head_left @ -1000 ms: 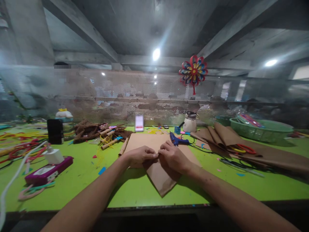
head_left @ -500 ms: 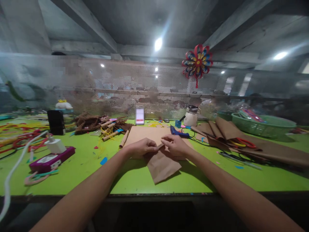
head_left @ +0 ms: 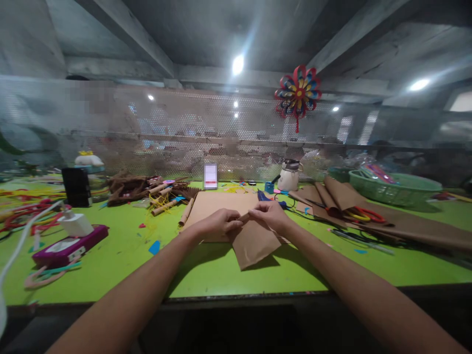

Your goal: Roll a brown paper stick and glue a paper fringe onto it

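Between both hands a sheet of brown kraft paper (head_left: 255, 246) is held by its upper edge, which looks folded or rolled into a narrow strip. My left hand (head_left: 221, 223) pinches that edge at its left end. A short way to the right, my right hand (head_left: 271, 216) pinches the same edge between thumb and fingers. The sheet's lower part slants down toward me over the green table. Under and behind the hands lies a flat tan board (head_left: 214, 204). A blue glue gun (head_left: 271, 199) rests just beyond my right hand, partly hidden by it.
Left are a purple power strip (head_left: 70, 246) with a white plug and a black phone-like slab (head_left: 76, 187). Rolled paper tubes (head_left: 164, 204) lie behind. Right are large brown paper sheets (head_left: 398, 223), scissors with red and yellow handles (head_left: 365, 215) and a green basket (head_left: 394, 189).
The hanging part of the paper has lifted slightly and swung right. Both hands still pinch its edge. The whole view has shifted a little, so the surroundings appear further left.
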Available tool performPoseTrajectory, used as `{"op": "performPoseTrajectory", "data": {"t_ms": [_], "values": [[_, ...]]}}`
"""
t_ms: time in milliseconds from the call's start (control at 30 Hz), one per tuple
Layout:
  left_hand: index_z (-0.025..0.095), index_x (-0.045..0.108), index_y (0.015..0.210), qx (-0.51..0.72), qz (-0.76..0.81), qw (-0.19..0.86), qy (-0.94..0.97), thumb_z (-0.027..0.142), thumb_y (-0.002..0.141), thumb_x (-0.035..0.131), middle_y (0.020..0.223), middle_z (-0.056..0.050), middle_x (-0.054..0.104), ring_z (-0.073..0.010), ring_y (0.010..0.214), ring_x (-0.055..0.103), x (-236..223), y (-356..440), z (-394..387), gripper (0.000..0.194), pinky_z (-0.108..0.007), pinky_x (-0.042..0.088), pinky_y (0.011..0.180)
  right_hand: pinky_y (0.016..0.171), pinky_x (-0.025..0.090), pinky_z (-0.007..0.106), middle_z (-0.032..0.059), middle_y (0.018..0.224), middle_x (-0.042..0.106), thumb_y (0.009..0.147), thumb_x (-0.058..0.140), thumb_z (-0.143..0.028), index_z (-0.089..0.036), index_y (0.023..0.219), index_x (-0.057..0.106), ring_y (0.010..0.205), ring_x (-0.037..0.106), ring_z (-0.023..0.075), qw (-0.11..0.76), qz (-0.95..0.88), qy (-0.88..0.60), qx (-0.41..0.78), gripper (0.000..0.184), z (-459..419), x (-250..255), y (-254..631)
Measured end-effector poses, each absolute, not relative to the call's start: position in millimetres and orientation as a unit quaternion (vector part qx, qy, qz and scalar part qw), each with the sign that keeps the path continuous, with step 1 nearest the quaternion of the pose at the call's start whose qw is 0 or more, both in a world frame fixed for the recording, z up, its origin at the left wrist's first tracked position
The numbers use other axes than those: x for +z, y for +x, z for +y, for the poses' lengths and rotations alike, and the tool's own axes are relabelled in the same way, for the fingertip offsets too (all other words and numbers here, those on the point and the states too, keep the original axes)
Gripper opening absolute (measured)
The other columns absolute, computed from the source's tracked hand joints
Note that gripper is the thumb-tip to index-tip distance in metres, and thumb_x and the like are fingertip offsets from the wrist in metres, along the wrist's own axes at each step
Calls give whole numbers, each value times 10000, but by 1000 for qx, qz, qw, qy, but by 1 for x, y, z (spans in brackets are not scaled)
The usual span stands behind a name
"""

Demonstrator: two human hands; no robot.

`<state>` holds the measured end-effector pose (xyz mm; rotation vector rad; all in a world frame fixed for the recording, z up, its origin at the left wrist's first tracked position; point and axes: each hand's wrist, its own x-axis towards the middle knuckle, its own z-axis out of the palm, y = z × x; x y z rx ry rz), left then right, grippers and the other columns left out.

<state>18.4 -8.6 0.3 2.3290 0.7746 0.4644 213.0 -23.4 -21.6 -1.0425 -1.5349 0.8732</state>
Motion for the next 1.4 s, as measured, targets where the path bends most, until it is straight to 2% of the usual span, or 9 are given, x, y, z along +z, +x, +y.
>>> {"op": "performPoseTrajectory", "data": {"t_ms": [100, 367, 667, 833, 933, 1067, 1200, 1267, 1400], "values": [[160, 485, 727, 164, 290, 350, 875, 429, 804, 460, 632, 19, 494, -96, 562, 448, 1, 16, -8, 281, -214, 339, 529, 453, 285, 204, -36, 506, 484, 620, 664, -454, -120, 602, 567, 466, 384, 65, 502, -671, -424, 343, 348, -25, -17, 220], [166, 496, 700, 108, 281, 404, 864, 474, 778, 506, 474, 51, 457, -81, 410, 406, 2, 15, -12, 318, -211, 295, 428, 543, 373, 213, 22, 624, 587, 718, 614, -400, -96, 739, 658, 580, 499, 102, 323, -809, -362, 333, 308, -32, -5, 233], [149, 535, 735, 146, 293, 411, 851, 527, 787, 481, 527, 29, 515, -78, 418, 476, 10, 5, -2, 385, -204, 320, 433, 393, 241, 190, -48, 443, 440, 713, 614, -449, -96, 659, 615, 388, 349, 47, 390, -755, -361, 384, 357, -23, -11, 235], [152, 524, 705, 172, 306, 399, 847, 515, 792, 486, 475, 35, 488, -77, 382, 456, 8, 3, 3, 375, -192, 286, 383, 376, 271, 182, -69, 436, 382, 724, 610, -447, -121, 595, 551, 380, 333, 45, 386, -726, -345, 453, 355, -26, -9, 235], [151, 518, 691, 184, 300, 424, 834, 510, 776, 519, 459, 46, 465, -67, 359, 433, 9, 1, 1, 368, -187, 262, 372, 435, 354, 191, -41, 501, 458, 724, 624, -439, -113, 626, 573, 437, 409, 57, 384, -700, -319, 511, 344, -25, -7, 239], [155, 500, 679, 198, 266, 507, 795, 493, 766, 547, 453, 58, 434, -53, 353, 396, 15, -1, -7, 352, -184, 231, 379, 596, 454, 244, 35, 710, 601, 784, 570, -428, -120, 882, 648, 603, 543, 100, 447, -642, -274, 560, 333, -27, -1, 246], [160, 483, 630, 162, 219, 595, 757, 508, 739, 572, 443, 57, 416, -58, 363, 374, 17, 3, -18, 375, -198, 235, 388, 740, 476, 287, 60, 908, 639, 681, 707, -307, -184, 1107, 597, 786, 586, 137, 413, -669, -227, 575, 457, -40, 5, 240], [146, 511, 592, 137, 202, 614, 751, 523, 675, 630, 484, 39, 438, -71, 421, 403, 15, 7, -22, 404, -212, 291, 418, 755, 479, 293, 77, 954, 634, 637, 743, -279, -173, 1104, 608, 833, 586, 158, 353, -710, -198, 577, 497, -50, 8, 233], [136, 579, 586, 110, 191, 622, 752, 521, 606, 688, 549, 22, 479, -87, 513, 426, 8, 12, -24, 401, -238, 367, 507, 749, 478, 284, 71, 887, 620, 665, 720, -299, -142, 926, 689, 827, 583, 162, 317, -753, -169, 551, 306, -65, 12, 221]]}}
